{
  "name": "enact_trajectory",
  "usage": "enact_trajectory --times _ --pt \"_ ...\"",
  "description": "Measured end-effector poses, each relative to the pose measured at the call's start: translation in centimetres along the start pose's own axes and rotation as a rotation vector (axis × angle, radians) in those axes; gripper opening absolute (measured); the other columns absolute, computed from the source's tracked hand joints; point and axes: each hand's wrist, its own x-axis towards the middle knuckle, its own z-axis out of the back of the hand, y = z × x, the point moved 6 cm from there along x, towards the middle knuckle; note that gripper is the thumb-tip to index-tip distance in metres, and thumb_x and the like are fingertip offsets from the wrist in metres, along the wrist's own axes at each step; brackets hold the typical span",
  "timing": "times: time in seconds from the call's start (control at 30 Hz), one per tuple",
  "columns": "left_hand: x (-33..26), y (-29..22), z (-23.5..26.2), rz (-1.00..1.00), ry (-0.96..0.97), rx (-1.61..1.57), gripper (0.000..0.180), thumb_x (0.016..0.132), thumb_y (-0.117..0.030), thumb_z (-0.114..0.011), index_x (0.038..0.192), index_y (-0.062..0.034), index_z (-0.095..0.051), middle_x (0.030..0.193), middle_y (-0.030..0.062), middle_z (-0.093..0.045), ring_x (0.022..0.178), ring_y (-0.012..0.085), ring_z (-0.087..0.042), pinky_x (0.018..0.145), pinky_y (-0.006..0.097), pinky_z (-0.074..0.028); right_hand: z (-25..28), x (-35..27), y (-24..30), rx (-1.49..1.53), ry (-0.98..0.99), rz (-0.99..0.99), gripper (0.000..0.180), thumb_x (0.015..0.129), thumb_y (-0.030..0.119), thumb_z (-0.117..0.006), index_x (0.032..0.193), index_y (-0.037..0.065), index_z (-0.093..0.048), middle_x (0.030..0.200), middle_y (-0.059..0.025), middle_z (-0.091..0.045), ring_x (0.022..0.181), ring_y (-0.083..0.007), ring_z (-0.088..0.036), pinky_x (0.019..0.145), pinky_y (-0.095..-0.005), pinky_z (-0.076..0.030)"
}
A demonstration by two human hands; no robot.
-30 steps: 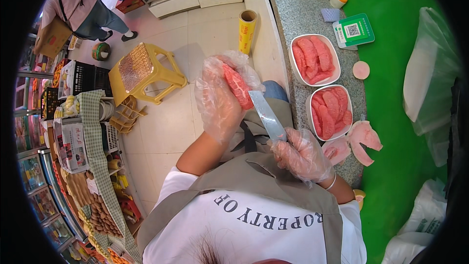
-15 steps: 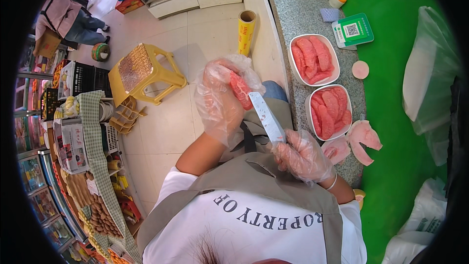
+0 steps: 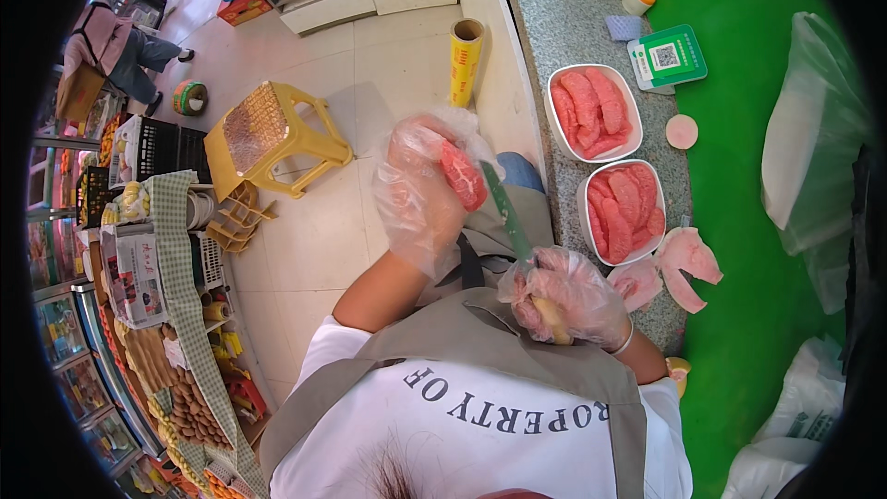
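My left hand (image 3: pixel 420 194), in a clear plastic glove, is closed round a peeled red pomelo segment (image 3: pixel 463 176). In my gloved right hand (image 3: pixel 591 296) is a knife (image 3: pixel 508 212); its blade looks greenish and points up toward the segment, a little apart from it. Part of a pale yellowish handle shows beneath my fingers. To the right, two white tubs stand one behind the other on the counter. The far tub (image 3: pixel 591 157) and the near tub (image 3: pixel 585 212) are both filled with red pomelo segments. Pieces of pale pomelo peel (image 3: pixel 691 263) lie beside the near tub.
A speckled stone counter (image 3: pixel 545 14) runs along my right, bearing a green code stand (image 3: pixel 667 57) and a capped jar (image 3: pixel 638 0). Left are a yellow stool (image 3: pixel 277 134), a yellow roll (image 3: pixel 465 65) and produce shelves. A person (image 3: pixel 120 46) with a cardboard box (image 3: pixel 79 92) is far left.
My right hand has turned the knife, so the blade's other, greenish face and the pale handle show. The segment has shifted slightly in my left hand. The far person has moved a little.
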Motion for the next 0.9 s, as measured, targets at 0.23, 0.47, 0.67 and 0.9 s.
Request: enact_trajectory --times 0.23,0.47,0.67,0.9 --pt "0.1 -0.1 -1.5 0.220 0.134 -0.298 0.036 0.108 -0.036 -0.038 0.102 -0.0055 -0.055 0.084 0.0049 -0.057 0.072 0.0123 -0.054 0.065 0.026 -0.046 1.4 0.0 1.8 -0.097 -0.302 0.310 0.020 0.095 0.017 -0.065 0.106 0.002 -0.057 0.075 -0.0047 -0.057 0.063 -0.0082 -0.052 0.056 -0.0235 -0.043" --pt "-0.3 0.0 -3.1 0.332 0.213 -0.396 0.044 0.108 -0.042 -0.034 0.099 -0.0041 -0.055 0.082 0.0040 -0.056 0.070 0.0114 -0.053 0.063 0.025 -0.044 0.3 1.8 7.1 -0.761 -0.505 0.590 0.020 0.086 0.000 -0.070 0.106 -0.002 -0.065 0.086 -0.0031 -0.068 0.075 -0.0052 -0.058 0.070 -0.0236 -0.050" --pt "-0.9 -0.6 -2.6 0.240 0.256 -0.219 0.038 0.108 -0.038 -0.040 0.104 -0.0053 -0.060 0.088 0.0035 -0.060 0.078 0.0105 -0.056 0.071 0.027 -0.048 0.4 3.8 6.6 -0.693 -0.436 0.614 0.018 0.091 0.008 -0.067 0.107 0.000 -0.067 0.087 -0.0059 -0.070 0.078 -0.0068 -0.058 0.068 -0.0281 -0.052" --pt "-1.0 -0.5 -3.0 0.122 0.290 -0.093 0.034 0.108 -0.032 -0.041 0.106 -0.0050 -0.061 0.086 0.0067 -0.061 0.081 0.0186 -0.060 0.076 0.031 -0.048 1.4 4.0 7.1 -0.978 -0.476 0.702 0.018 0.088 0.012 -0.068 0.101 -0.001 -0.066 0.074 -0.0135 -0.065 0.058 -0.0212 -0.058 0.057 -0.0359 -0.049"
